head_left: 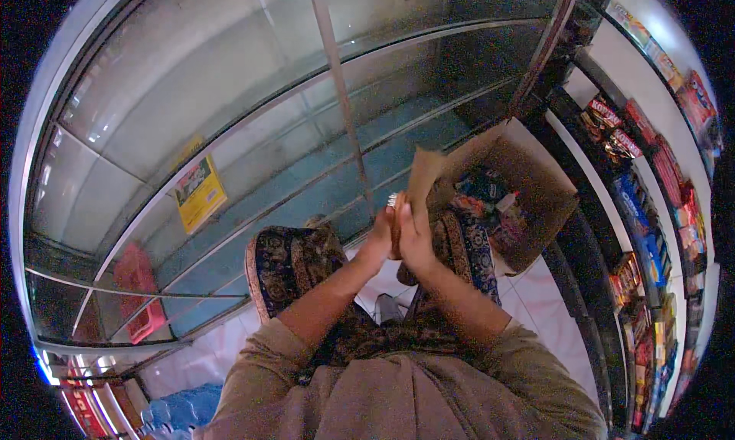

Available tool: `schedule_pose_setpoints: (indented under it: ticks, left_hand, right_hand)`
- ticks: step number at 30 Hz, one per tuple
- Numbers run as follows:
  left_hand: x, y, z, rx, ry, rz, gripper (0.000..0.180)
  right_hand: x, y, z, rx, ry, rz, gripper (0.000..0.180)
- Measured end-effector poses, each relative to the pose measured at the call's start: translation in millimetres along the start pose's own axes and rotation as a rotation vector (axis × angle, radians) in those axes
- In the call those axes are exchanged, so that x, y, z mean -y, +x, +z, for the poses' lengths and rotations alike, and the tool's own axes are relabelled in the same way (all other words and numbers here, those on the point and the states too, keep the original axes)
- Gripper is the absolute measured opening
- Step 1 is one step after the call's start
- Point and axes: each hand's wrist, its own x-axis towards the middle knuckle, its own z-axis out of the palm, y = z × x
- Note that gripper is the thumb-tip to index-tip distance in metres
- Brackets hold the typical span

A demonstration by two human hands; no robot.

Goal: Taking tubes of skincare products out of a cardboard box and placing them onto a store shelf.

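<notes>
In front of my knees, my left hand (376,239) and my right hand (416,239) are pressed together, palm to palm. A narrow brownish thing with a white patterned end (394,201) shows between them, mostly hidden by the fingers, so its kind is unclear. Just beyond my right hand rises a flap of an open cardboard box (547,168), which stands to the right of my legs. Inside the box lie colourful packets (478,186) and a small white bottle with a red tip (507,201).
A glass display case (222,80) with metal frames curves across the front and left. Behind its glass are a yellow printed card (200,195) and a pink basket (140,294). Shelves of snack packets (639,203) line the right. Blue-wrapped bottles (180,409) stand at the lower left.
</notes>
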Motion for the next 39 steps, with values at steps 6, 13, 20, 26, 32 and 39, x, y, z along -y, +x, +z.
schedule_pose_setpoints:
  ticks: [6,13,20,26,32,39]
  left_hand:
    - [-73,-32,-15,-0.077,-0.485,0.196,0.057]
    - [-33,15,-28,0.149,-0.682,0.181,0.054]
    - [-38,0,-19,-0.077,-0.508,0.223,0.053]
    - [-57,-10,-10,-0.117,-0.149,0.445,0.056]
    - [-83,-14,-39,-0.162,0.038,0.297,0.043]
    - [-88,-8,-49,-0.083,0.178,0.526,0.044]
  right_hand:
    - [22,-35,26,0.251,-0.236,-0.268,0.059]
    - [19,-30,28,0.195,-0.414,-0.308,0.066]
    - [1,-7,14,0.109,-0.158,-0.177,0.053]
    - [-4,9,1,0.030,-0.185,-0.001,0.031]
    - [4,24,-10,0.009,-0.097,0.048,0.039]
    - [7,23,-11,0.039,0.029,0.199,0.058]
